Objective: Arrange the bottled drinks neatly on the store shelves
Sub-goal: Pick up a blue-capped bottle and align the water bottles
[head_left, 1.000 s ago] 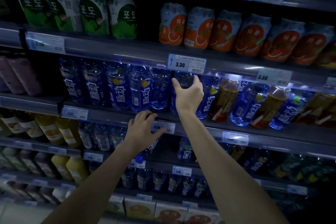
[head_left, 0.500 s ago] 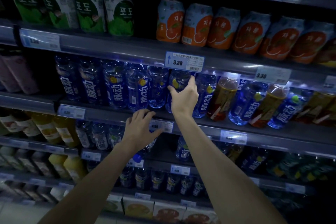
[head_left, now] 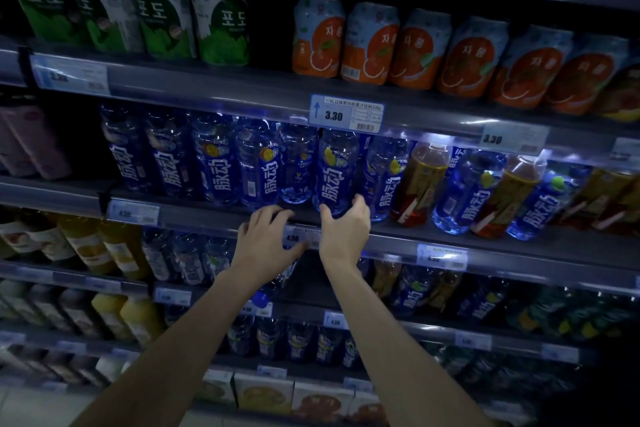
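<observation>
A row of blue labelled bottles (head_left: 221, 163) stands on the middle shelf (head_left: 207, 215). My right hand (head_left: 344, 232) grips the base of one blue bottle (head_left: 337, 170) at the shelf's front edge, thumb on its left and fingers on its right. My left hand (head_left: 265, 239) sits just left of it at the shelf edge, fingers spread. It holds another blue bottle (head_left: 277, 282) that hangs tilted below the palm with its blue cap (head_left: 261, 300) down, mostly hidden by the hand. Amber tea bottles (head_left: 420, 184) stand mixed among blue bottles further right.
Green cans (head_left: 166, 17) and orange cans (head_left: 412, 48) fill the shelf above, with a 3.30 price tag (head_left: 346, 114) on its edge. Yellow juice bottles (head_left: 90, 246) and more blue bottles (head_left: 187, 260) fill the lower shelves. Cartons (head_left: 263, 392) line the bottom.
My right hand has slid from the upper part of the blue bottle down to its base. The bottle's label now faces front. My left hand has risen slightly towards the shelf edge.
</observation>
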`<state>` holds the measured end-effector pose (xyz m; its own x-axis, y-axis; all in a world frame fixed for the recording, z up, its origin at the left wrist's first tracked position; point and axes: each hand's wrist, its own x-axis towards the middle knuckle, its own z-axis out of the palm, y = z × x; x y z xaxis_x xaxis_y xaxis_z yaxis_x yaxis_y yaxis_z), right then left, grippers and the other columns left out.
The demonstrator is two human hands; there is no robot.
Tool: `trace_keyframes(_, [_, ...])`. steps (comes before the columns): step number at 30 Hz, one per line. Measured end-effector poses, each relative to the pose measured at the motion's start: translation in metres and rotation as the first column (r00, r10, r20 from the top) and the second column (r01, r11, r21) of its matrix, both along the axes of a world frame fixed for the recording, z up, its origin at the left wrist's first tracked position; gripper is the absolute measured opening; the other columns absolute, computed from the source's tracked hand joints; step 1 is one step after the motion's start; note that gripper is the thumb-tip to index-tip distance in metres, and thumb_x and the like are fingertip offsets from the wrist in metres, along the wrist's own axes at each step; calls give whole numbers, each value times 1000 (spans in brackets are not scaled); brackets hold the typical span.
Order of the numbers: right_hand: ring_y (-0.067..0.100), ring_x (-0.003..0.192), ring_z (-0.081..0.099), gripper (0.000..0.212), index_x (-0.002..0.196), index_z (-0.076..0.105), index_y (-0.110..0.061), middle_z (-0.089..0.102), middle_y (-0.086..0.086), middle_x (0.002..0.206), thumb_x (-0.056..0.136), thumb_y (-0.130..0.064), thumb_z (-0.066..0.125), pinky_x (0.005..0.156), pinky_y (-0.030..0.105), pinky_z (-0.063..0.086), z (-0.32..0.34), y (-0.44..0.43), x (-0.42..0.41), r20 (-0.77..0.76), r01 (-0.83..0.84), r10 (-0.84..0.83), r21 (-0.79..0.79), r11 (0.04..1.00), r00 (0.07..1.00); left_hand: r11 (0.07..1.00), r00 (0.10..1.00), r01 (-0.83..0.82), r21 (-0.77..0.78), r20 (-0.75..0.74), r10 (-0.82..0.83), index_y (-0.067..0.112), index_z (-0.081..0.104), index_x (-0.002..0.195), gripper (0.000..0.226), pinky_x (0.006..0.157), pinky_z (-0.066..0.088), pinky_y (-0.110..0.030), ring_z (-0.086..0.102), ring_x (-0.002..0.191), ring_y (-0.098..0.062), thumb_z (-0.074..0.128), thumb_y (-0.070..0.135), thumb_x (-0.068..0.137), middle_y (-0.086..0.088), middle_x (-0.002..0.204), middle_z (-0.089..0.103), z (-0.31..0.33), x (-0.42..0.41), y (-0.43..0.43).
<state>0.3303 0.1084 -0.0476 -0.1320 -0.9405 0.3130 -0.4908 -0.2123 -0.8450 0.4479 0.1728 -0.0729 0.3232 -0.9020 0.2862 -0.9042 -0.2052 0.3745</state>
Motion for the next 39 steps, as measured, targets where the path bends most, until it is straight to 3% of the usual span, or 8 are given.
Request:
trace_keyframes(6, [27,120,47,79,135,44,-9,53,8,128,76,-51,74,104,39,32,5,-13,25,-135,194,-183,73,978,974,1000,1000,-1,-30,8,2,24,43,137,66,106,29,-48,30,133,-19,56,60,83,3,139,39,-6,1,0])
trace_keyframes(13, [26,118,46,73,131,46,-11,52,8,126,75,-49,74,102,40,30,1,-19,32,-128,264,-253,72,962,959,996,999,21,-82,26,-19,22,48,134,63,102,32,-50,36,129,-21,59,57,82,2,135,44,-10,2,2])
trace_keyframes(26, [25,116,48,64,130,50,-7,55,8,124,81,-44,70,98,37,38,-9,-4,3,-108,99,-108,-82,992,988,999,999,32,-37,7,-32,20,45,136,65,106,31,-48,30,132,-20,61,53,83,0,136,41,2,1,4])
trace_keyframes(39, [26,126,44,58,130,53,-5,54,11,130,86,-41,67,107,42,35,-44,34,-33,-237,-17,-23,-163,986,971,998,998,-56,-7,-8,56,19,43,139,71,109,31,-50,29,136,-25,60,59,82,-5,143,37,-14,19,40])
